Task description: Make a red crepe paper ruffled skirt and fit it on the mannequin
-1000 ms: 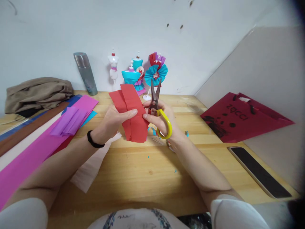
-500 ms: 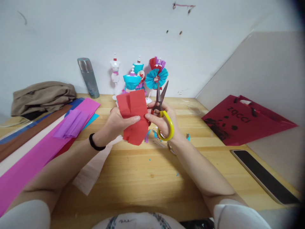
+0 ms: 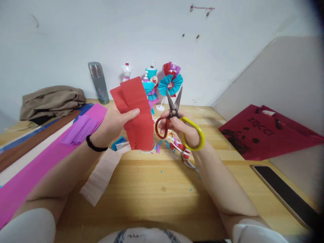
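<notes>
My left hand [image 3: 117,121] pinches folded red crepe paper [image 3: 139,114], its thumb across the front and its other fingers hidden behind. The paper is held up above the table, tilted a little to the left. In my right hand [image 3: 183,128] is a pair of scissors [image 3: 174,111] with one yellow and one red handle loop. Its dark blades are spread and point upward, apart from the paper. Behind the paper stand small dress-form figures, one with a blue paper flower [image 3: 170,84] on it.
Long strips of coloured paper [image 3: 50,152] lie at the left, with a pale strip [image 3: 101,179] nearer me. A flask [image 3: 99,84] and a brown cloth [image 3: 53,101] stand behind. Ribbon scraps [image 3: 177,143] lie mid-table. A red bag [image 3: 253,135] and a phone [image 3: 280,192] are at the right.
My hands have moved apart. The right hand has let go of the red paper's edge and shifted right with the scissors. The left hand has carried the paper left and turned it slightly.
</notes>
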Tool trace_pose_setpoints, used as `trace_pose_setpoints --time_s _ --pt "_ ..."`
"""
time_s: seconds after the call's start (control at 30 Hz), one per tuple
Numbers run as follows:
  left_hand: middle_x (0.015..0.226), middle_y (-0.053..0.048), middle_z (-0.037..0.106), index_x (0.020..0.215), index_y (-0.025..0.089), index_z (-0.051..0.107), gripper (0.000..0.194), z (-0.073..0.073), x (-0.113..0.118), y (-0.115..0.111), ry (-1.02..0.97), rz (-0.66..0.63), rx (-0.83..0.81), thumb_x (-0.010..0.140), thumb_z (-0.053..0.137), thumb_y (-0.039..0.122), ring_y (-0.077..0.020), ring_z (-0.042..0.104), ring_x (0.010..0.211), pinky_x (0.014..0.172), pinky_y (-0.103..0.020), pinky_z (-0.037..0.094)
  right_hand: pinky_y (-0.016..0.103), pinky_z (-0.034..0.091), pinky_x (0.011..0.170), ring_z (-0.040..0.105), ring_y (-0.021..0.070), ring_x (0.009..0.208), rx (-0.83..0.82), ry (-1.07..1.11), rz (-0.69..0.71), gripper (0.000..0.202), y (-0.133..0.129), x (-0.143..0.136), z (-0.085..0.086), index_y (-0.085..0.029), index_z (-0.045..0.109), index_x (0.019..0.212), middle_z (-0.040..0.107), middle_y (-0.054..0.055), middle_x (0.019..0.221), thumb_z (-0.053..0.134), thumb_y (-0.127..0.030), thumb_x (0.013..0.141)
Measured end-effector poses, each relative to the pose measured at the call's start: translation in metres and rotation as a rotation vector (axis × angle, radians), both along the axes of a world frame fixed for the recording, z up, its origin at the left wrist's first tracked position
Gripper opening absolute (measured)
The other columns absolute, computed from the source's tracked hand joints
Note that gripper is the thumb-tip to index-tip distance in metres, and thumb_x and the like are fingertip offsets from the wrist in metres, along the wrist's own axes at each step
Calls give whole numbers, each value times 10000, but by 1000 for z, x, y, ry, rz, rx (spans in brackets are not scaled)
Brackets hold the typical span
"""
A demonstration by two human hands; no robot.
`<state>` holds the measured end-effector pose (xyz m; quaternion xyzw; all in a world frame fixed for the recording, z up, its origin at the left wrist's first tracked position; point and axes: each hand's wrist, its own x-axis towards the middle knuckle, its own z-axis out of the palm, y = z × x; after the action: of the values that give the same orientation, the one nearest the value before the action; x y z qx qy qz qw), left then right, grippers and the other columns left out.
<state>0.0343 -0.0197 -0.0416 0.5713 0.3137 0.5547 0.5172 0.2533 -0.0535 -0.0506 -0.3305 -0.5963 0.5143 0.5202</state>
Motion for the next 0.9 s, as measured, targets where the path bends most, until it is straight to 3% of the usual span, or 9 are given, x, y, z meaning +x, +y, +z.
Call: trace_pose_setpoints --time_s 0.13,0.23,0.53,0.9 --pt "1088 -82 751 996 167 718 327 9 -11 10 -89 81 58 711 831 280 -276 706 999 890 -406 577 350 511 695 646 186 745 37 -134 274 368 -5 13 7 -206 630 1010 671 48 851 653 -547 873" --pt "1074 -82 744 1010 159 704 333 9 -15 16 -131 97 83 729 828 288 -261 706 992 903 -403 573 336 474 646 599 172 683 46 -235 368 402 -9 17 10 -190 639 984 651 55 807 609 -581 894" --pt "1103 -95 735 984 173 681 387 7 -15 21 -210 85 31 698 864 359 -284 689 1060 884 -369 580 286 477 569 598 165 632 9 -422 412 471 -8 23 7 -174 636 995 679 67 756 587 -627 876" --pt "980 -63 736 962 159 670 417 2 -15 27 -246 -6 4 671 892 359 -229 710 906 805 -333 614 299 495 560 603 181 642 -36 -604 415 642 -7 20 14 -148 600 1015 623 83 773 557 -759 822"
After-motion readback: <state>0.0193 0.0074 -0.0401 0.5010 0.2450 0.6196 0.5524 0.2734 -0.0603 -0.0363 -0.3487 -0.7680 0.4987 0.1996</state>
